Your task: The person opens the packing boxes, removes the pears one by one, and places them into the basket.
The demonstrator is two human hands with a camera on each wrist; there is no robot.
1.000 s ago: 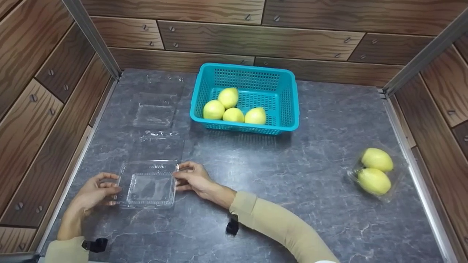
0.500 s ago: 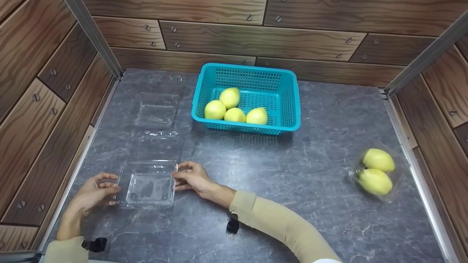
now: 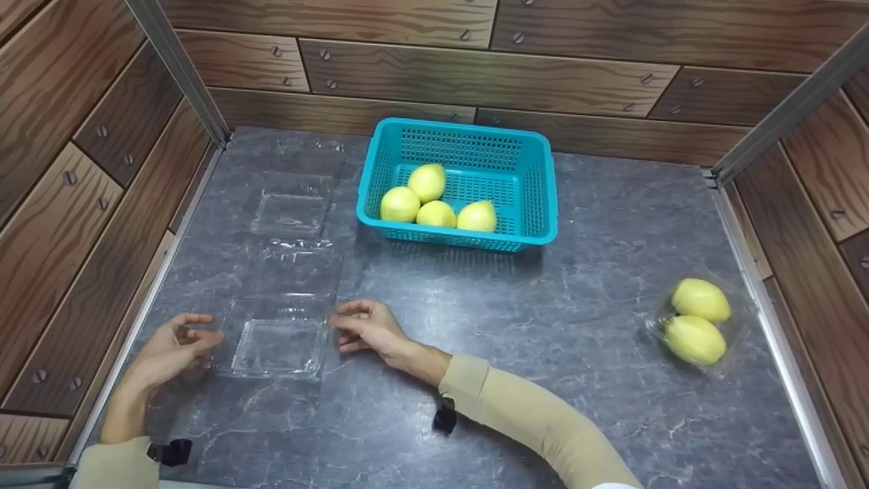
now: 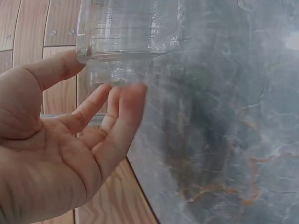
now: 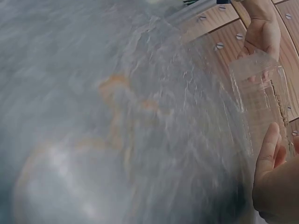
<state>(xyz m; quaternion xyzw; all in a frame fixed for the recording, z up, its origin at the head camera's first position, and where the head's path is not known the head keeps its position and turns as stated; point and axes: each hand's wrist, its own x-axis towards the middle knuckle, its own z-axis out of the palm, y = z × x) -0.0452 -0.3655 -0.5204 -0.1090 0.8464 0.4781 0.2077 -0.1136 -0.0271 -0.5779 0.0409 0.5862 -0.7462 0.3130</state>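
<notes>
A clear plastic clamshell container (image 3: 278, 372) lies unfolded on the grey marbled table, its other half extending behind it. At its left side is my left hand (image 3: 170, 350), fingers spread apart and loosely bent. The left wrist view has the thumb (image 4: 63, 69) right at the container's edge, with the other fingers away from the wall. My right hand (image 3: 373, 333) is beside the right edge, fingertips a little off it and fingers relaxed. In the right wrist view the container (image 5: 259, 100) stands between both hands.
Another clear clamshell (image 3: 290, 212) lies unfolded behind the first. At the back centre stands a turquoise basket (image 3: 540, 238) holding several yellow lemon-like fruits (image 3: 477, 216). On the right, a clear pack holds two yellow fruits (image 3: 696, 339). Wood-patterned walls (image 3: 489, 75) enclose the table.
Both hands have loosened from the container's sides. The right hand has shifted slightly right, and the left hand slightly up. The container has moved slightly away from me.
</notes>
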